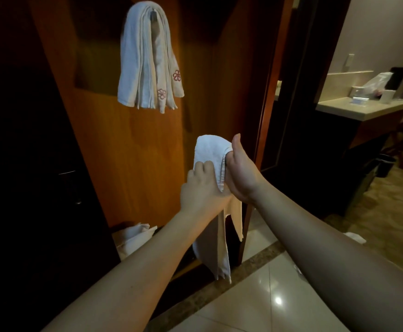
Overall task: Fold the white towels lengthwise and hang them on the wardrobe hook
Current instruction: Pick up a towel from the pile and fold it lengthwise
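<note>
Several folded white towels [147, 61] already hang over the wardrobe hook [153, 13] high on the orange wooden wardrobe door [133, 149], two of them showing small red flower embroideries, while the person works on one more towel [211, 152] lower down, in front of the same door. The left hand [201, 188] has its fingers curled over the front of the cloth, gripping it, and the right hand [240, 173] clasps the folded top edge from the side, thumb raised, fingers wrapped behind where they cannot be seen. The towel bunches above both hands and its long tail drops below them toward the tiled floor [267, 295]. To fold it well, the long edges probably need matching up before the strip is smoothed downward, so it hangs as narrow as the others. More white cloth [133, 238] lies low at the foot of the wardrobe, left of the arms. A desk [363, 109] with toiletries stands well apart at right.
</note>
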